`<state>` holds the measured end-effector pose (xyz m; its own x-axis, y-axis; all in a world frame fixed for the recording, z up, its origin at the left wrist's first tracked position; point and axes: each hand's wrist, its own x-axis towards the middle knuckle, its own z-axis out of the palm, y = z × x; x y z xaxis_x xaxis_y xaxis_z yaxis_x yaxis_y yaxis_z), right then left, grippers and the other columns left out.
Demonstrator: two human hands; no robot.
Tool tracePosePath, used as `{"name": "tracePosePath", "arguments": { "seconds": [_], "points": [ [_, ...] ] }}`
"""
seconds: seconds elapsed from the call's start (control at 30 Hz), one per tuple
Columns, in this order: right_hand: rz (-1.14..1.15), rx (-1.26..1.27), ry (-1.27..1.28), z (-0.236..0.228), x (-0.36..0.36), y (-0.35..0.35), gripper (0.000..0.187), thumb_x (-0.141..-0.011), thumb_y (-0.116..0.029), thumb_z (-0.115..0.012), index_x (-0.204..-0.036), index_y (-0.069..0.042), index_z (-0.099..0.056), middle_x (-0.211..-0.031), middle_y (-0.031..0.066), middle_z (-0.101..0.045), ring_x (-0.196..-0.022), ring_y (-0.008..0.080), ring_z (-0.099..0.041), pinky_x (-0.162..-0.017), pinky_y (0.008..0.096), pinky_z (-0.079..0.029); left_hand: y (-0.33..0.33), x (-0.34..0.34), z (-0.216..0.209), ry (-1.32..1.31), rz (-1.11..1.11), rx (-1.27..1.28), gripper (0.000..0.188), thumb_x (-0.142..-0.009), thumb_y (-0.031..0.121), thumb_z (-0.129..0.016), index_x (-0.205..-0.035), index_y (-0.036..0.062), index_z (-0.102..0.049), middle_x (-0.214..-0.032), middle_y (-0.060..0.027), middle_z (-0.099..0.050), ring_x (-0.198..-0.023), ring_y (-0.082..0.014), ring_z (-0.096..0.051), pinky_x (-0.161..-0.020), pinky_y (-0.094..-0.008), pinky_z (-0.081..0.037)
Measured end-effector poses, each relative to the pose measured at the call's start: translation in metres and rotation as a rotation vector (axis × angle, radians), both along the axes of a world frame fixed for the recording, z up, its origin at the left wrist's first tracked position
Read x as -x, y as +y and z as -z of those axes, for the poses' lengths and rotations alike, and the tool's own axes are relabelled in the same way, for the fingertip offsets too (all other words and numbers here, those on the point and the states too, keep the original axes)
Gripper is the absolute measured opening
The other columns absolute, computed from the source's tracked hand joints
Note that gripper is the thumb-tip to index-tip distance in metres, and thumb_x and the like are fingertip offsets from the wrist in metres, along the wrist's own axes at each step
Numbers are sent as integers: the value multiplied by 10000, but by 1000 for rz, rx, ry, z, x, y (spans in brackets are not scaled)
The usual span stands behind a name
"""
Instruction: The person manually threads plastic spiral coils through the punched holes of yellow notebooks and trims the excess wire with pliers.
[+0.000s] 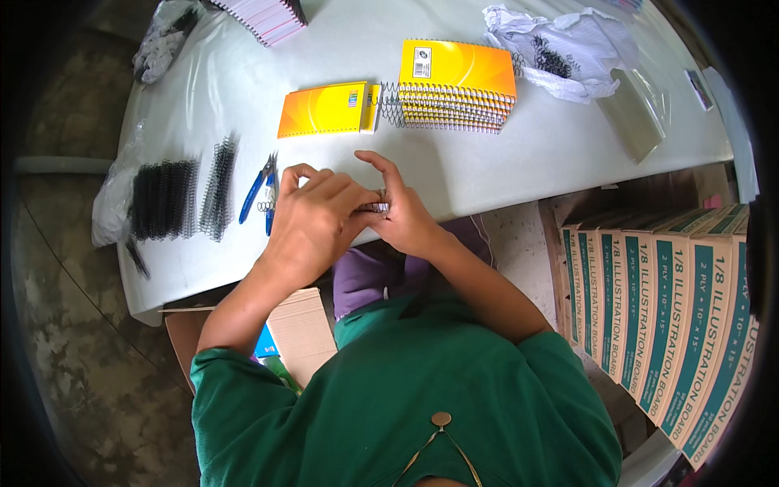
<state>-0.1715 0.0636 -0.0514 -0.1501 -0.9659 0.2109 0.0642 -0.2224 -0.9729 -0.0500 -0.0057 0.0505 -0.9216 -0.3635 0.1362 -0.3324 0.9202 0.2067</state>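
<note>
At the centre of the frame, a small pale piece with a dark, ridged edge (374, 207) sits pinched between the person's bare left hand (312, 211) and bare right hand (406, 215), just over the near edge of the white-covered table (487, 166). Most of it is hidden by fingers, so I can't tell exactly what it is. Both grips look narrow, closed on it; the right index finger stands up, clear of it. What shows lies in the gap between the hands, the left fingers arching over it and the right palm beside it.

I'd judge it light and fairly stiff, not slippery, though a ridged edge like that might bend if squeezed hard; the flat sides seem the safer hold. Blue-handled metal pliers (251, 199) lie left of the left hand, with black wire coils (165, 199) farther toward the left of the frame
</note>
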Motion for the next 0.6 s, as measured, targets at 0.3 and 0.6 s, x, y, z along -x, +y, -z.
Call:
{"name": "tracePosePath", "arguments": {
  "seconds": [0.3, 0.6],
  "points": [
    [95, 53, 150, 3, 1, 1, 706, -755, 51, -601, -1342, -102, -241, -893, 196, -623, -856, 362, -637, -685, 404, -494, 7, 7, 5, 84, -18, -45, 218, -671, 169, -747, -860, 117, -652, -805, -9, -626, -753, -175, -566, -798, -349, -329],
    [71, 170, -355, -6, 3, 10, 570, -804, 88, -508, -1319, -63, -315, -1225, 142, -494, -1007, 262, -590, -769, 343, -505, 8, 19, -13, 337, -85, 66, 477, -612, 158, -796, -1034, 71, -593, -979, -76, -603, -963, -216, -552, -927, -389, -305]
  ]
}}
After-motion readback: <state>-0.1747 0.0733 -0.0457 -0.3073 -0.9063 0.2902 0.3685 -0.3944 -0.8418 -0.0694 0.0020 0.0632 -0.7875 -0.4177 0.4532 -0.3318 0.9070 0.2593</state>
